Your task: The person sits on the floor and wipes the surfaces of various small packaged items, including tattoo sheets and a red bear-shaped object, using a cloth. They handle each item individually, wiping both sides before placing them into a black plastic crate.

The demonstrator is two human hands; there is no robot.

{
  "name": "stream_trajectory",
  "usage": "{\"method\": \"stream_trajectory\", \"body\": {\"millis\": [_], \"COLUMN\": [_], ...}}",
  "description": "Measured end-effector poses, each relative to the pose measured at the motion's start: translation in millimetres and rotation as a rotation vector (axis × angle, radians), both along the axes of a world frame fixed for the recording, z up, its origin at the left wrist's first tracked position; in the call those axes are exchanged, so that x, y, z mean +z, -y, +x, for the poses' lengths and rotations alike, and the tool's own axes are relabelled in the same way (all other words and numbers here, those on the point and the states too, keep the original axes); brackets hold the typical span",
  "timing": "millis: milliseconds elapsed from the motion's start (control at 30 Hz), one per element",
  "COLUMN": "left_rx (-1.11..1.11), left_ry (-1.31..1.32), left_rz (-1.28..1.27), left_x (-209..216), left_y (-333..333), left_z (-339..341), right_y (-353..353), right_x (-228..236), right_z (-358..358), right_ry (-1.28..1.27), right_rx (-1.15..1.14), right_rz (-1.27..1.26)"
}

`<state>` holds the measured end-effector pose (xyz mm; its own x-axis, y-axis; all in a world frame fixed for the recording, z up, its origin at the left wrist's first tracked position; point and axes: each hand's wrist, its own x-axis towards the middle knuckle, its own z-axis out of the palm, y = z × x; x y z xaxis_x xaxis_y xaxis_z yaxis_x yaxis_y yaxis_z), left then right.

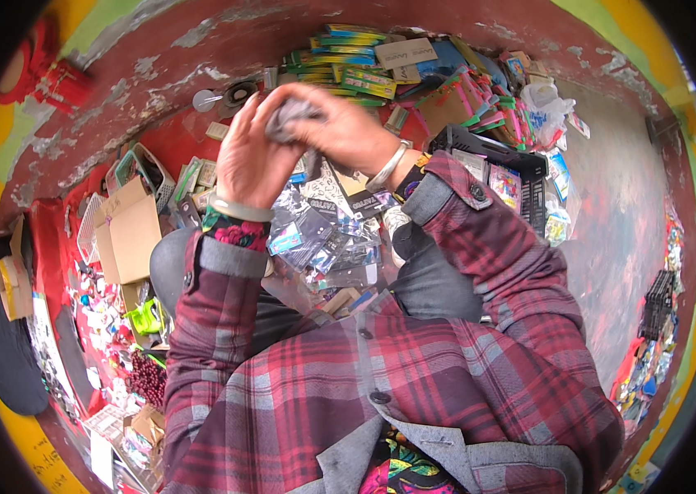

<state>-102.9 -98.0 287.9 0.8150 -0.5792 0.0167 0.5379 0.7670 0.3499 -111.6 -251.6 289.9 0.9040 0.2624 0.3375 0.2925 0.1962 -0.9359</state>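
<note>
A crumpled grey cloth [293, 120] sits between my raised hands, in front of my chest. My right hand [355, 136], blurred by motion, has its fingers closed round the cloth. My left hand [251, 162] is held up on the other side with its fingers stretched out, and the cloth is against its thumb side. Pale bangles circle both wrists. Beneath the hands, between my bent knees, lies a heap of small clear plastic packets [323, 239] and black-and-white printed packets [327, 191].
Stacked yellow-green boxes [348, 62] and pink-green packages [480, 107] lie ahead. A black crate [533, 177] stands at right. Leftward are an opened cardboard box [130, 235], a white basket [150, 174] and dark red beads [146, 380]. Bare grey floor [599, 247] extends on the right.
</note>
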Motion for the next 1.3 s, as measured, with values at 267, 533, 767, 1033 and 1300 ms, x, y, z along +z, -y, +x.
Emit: {"method": "stream_trajectory", "body": {"millis": [267,533,767,1033,1300], "left_rx": [0.191,0.064,-0.704,-0.737,-0.751], "left_ry": [-0.065,-0.229,0.417,0.647,0.437], "left_rz": [0.555,1.789,2.384,2.539,2.383], "left_x": [-62,-342,-396,-410,-415], "left_y": [-84,-137,-131,-120,-116], "left_z": [45,3,-23,-19,-18], "right_y": [72,55,39,34,34], "right_x": [-63,-62,-55,-39,-43], "right_z": [20,24,19,12,11], "right_ry": [-0.767,-0.750,-0.811,-0.881,-0.868], "right_rx": [0.023,0.053,-0.040,-0.177,-0.168], "right_rz": [0.556,0.495,0.399,0.381,0.283]}}
